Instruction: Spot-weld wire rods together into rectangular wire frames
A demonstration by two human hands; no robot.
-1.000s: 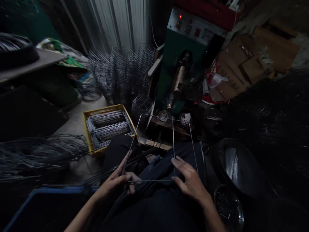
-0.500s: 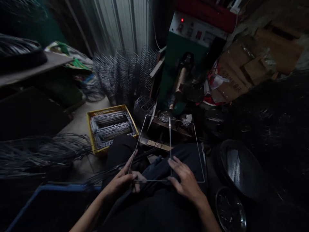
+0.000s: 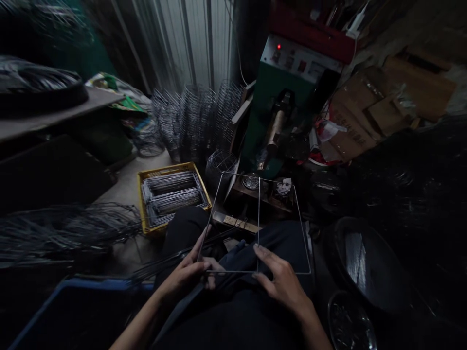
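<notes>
A rectangular wire frame [image 3: 259, 209] with one bar across its middle tilts up over my lap. My left hand [image 3: 189, 267] is closed around its lower left corner, thumb on top and fingers partly beneath the wire. At the lower end of the middle bar, my right hand [image 3: 280, 273] pinches the frame between thumb and fingers. The frame's far side reaches in front of a green machine [image 3: 251, 146] with a copper-coloured rod [image 3: 275, 127] pointing down towards it.
Left of my knee, a yellow crate [image 3: 144, 214] holds stacked wire frames [image 3: 175, 194]. Wire baskets [image 3: 197, 116] stand behind it. Cardboard boxes [image 3: 355, 116] lie right of the machine. A round dish of small metal pieces [image 3: 350, 321] and a blue bin [image 3: 54, 301] are near me.
The view has tilted and shifted slightly, so the surroundings sit lower and a little further right. Both hands keep their hold on the wire frame, with barely any movement.
</notes>
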